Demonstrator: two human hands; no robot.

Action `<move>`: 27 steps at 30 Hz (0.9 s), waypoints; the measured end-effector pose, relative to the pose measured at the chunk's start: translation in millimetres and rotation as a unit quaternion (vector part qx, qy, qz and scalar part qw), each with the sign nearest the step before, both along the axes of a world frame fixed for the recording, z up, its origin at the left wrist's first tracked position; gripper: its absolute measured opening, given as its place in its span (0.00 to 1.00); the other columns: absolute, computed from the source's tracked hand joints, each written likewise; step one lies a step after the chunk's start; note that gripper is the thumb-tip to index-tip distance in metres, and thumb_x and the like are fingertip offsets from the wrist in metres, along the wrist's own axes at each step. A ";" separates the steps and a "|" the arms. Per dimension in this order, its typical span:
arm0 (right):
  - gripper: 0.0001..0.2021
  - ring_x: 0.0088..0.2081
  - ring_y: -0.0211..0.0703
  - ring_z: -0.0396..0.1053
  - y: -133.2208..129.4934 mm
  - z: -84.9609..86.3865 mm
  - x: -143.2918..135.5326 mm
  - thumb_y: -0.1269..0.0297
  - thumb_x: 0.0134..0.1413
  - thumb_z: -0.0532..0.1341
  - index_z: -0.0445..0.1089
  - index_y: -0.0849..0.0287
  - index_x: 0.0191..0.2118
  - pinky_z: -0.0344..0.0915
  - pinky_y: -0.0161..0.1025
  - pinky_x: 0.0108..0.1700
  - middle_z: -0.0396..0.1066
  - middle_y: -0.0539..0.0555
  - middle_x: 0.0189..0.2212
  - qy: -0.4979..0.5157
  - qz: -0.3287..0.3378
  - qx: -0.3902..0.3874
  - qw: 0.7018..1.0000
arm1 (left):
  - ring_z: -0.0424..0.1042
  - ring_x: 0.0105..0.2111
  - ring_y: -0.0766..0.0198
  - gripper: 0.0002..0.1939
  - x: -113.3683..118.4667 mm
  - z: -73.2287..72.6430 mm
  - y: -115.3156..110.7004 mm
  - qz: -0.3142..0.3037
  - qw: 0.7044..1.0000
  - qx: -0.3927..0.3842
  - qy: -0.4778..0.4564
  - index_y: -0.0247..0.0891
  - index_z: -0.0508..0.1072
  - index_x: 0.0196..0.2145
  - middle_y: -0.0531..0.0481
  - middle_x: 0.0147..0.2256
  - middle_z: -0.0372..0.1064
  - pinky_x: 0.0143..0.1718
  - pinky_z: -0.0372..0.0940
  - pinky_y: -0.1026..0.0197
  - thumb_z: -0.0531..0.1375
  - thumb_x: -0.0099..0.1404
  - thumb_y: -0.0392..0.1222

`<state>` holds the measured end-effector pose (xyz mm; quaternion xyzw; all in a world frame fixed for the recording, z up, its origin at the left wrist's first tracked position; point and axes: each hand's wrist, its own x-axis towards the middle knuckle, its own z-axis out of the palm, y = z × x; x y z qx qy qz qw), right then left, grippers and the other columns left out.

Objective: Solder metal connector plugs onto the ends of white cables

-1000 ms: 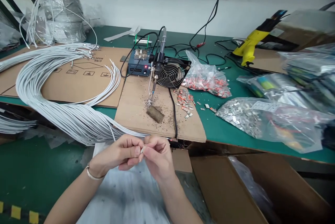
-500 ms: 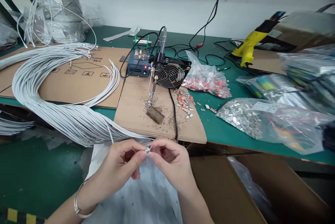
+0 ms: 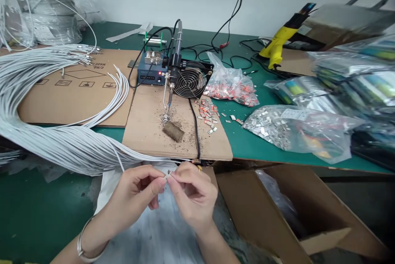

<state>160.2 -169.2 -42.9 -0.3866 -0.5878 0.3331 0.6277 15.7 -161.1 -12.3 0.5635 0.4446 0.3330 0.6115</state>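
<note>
My left hand (image 3: 140, 192) is closed in a pinch on the end of a white cable (image 3: 119, 161), which rises from the bundle behind the wrist. At its fingertips a short pale end with tiny dark strands shows. My right hand (image 3: 194, 194) pinches that same cable end, its thumb and forefinger meeting the left fingertips. The fingers cover most of the tip. Just beyond both hands lies the thick bundle of white cables (image 3: 77, 146), running along the table's front edge.
A soldering iron (image 3: 175, 60) stands tip-down in a holder over a brown sponge (image 3: 173, 132). Beside it are a blue control box (image 3: 151, 73) and a black fan (image 3: 189, 82). Small metal connectors (image 3: 208, 110) lie loose; a bag of metal parts (image 3: 268, 126) sits right. An open carton (image 3: 262, 206) stands below.
The view has shifted right and tilted slightly down, so the bench things appear further left. My right thumb and fingers have closed in on the cable tip beside my left fingertips.
</note>
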 end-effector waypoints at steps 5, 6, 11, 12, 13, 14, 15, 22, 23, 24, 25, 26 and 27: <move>0.04 0.21 0.36 0.55 6.4 3.8 13.0 0.74 0.46 0.62 0.69 0.58 0.29 0.54 0.34 0.23 0.63 0.48 0.20 -0.007 0.052 -0.096 0.994 | 0.62 0.16 0.72 0.12 4.8 -1.6 6.4 -0.026 1.000 -0.015 0.000 0.33 0.72 0.27 0.54 0.20 0.61 0.18 0.59 0.70 0.56 0.61 0.44; 0.03 0.21 0.35 0.54 8.3 7.2 18.4 0.73 0.45 0.62 0.69 0.58 0.29 0.53 0.34 0.23 0.64 0.48 0.20 -0.016 0.066 -0.127 0.990 | 0.62 0.17 0.72 0.12 5.1 -1.3 7.2 -0.036 0.999 -0.010 0.010 0.33 0.72 0.28 0.54 0.20 0.62 0.19 0.59 0.70 0.56 0.61 0.45; 0.04 0.21 0.36 0.55 15.5 16.9 32.1 0.68 0.47 0.62 0.69 0.60 0.24 0.51 0.35 0.22 0.64 0.49 0.18 -0.046 0.127 -0.207 0.969 | 0.62 0.17 0.72 0.12 6.0 -1.1 8.4 -0.048 0.997 0.017 0.063 0.34 0.73 0.29 0.52 0.22 0.62 0.19 0.57 0.69 0.55 0.62 0.45; 0.06 0.21 0.36 0.55 15.7 15.1 29.6 0.68 0.47 0.62 0.68 0.60 0.23 0.51 0.35 0.22 0.63 0.49 0.17 -0.029 0.129 -0.214 0.968 | 0.62 0.17 0.72 0.12 6.7 -1.8 8.6 -0.041 0.997 0.017 0.062 0.34 0.73 0.29 0.52 0.22 0.62 0.19 0.58 0.69 0.55 0.62 0.45; 0.07 0.20 0.36 0.55 15.3 12.0 25.4 0.67 0.47 0.63 0.67 0.60 0.22 0.51 0.35 0.22 0.62 0.49 0.17 -0.002 0.122 -0.215 0.969 | 0.62 0.17 0.72 0.12 7.6 -3.0 8.9 -0.032 0.998 0.013 0.055 0.34 0.73 0.29 0.53 0.21 0.62 0.18 0.58 0.69 0.56 0.62 0.45; 0.07 0.20 0.36 0.55 14.4 7.8 19.9 0.67 0.46 0.63 0.66 0.59 0.21 0.51 0.34 0.22 0.60 0.48 0.16 0.030 0.108 -0.209 0.971 | 0.62 0.17 0.72 0.12 8.7 -4.4 9.4 -0.021 0.999 0.005 0.044 0.34 0.73 0.28 0.53 0.20 0.62 0.18 0.58 0.69 0.56 0.61 0.45; 0.08 0.20 0.36 0.55 13.1 3.2 14.0 0.68 0.47 0.62 0.66 0.59 0.21 0.51 0.34 0.22 0.60 0.48 0.16 0.060 0.089 -0.197 0.974 | 0.62 0.16 0.71 0.11 9.7 -6.2 10.1 -0.008 0.999 -0.005 0.031 0.34 0.72 0.28 0.53 0.19 0.61 0.18 0.59 0.69 0.57 0.61 0.45; 0.05 0.25 0.39 0.61 23.8 4.0 40.6 0.72 0.51 0.61 0.71 0.56 0.34 0.57 0.37 0.27 0.68 0.51 0.25 -0.056 -0.055 -0.046 0.996 | 0.61 0.12 0.73 0.11 3.1 -16.9 18.2 0.057 0.997 -0.049 -0.024 0.35 0.72 0.27 0.56 0.14 0.62 0.17 0.57 0.70 0.59 0.58 0.46; 0.07 0.25 0.39 0.61 31.7 10.2 57.6 0.71 0.51 0.61 0.70 0.55 0.37 0.57 0.36 0.27 0.68 0.51 0.26 -0.104 -0.095 -0.035 0.990 | 0.61 0.12 0.73 0.12 0.9 -17.5 20.0 0.079 0.995 -0.057 -0.027 0.35 0.72 0.26 0.57 0.15 0.62 0.17 0.56 0.70 0.61 0.57 0.47; 0.06 0.23 0.39 0.59 41.4 16.6 75.7 0.71 0.52 0.61 0.70 0.56 0.37 0.56 0.36 0.26 0.67 0.50 0.25 -0.162 -0.147 -0.024 0.975 | 0.60 0.12 0.74 0.12 -0.8 -17.9 22.1 0.104 0.992 -0.070 -0.034 0.35 0.72 0.26 0.57 0.15 0.62 0.17 0.56 0.70 0.62 0.56 0.48; 0.03 0.22 0.38 0.56 52.8 22.3 93.2 0.70 0.53 0.60 0.70 0.56 0.34 0.55 0.36 0.26 0.65 0.49 0.23 -0.239 -0.188 -0.020 0.952 | 0.60 0.12 0.75 0.13 -1.5 -18.2 24.4 0.127 0.987 -0.086 -0.045 0.35 0.72 0.25 0.57 0.15 0.63 0.17 0.55 0.70 0.63 0.54 0.50; 0.03 0.21 0.38 0.56 65.2 26.9 108.9 0.69 0.54 0.59 0.70 0.57 0.34 0.55 0.37 0.27 0.65 0.49 0.23 -0.318 -0.212 -0.032 0.924 | 0.60 0.13 0.74 0.14 -1.2 -18.3 26.9 0.149 0.982 -0.103 -0.058 0.35 0.72 0.25 0.56 0.16 0.64 0.17 0.55 0.71 0.64 0.52 0.51; 0.04 0.23 0.39 0.57 78.2 30.0 121.8 0.68 0.55 0.58 0.70 0.58 0.34 0.56 0.37 0.28 0.67 0.51 0.25 -0.392 -0.207 -0.055 0.895 | 0.61 0.14 0.74 0.15 0.1 -18.0 29.5 0.172 0.975 -0.118 -0.072 0.36 0.72 0.25 0.56 0.17 0.65 0.17 0.55 0.71 0.65 0.50 0.52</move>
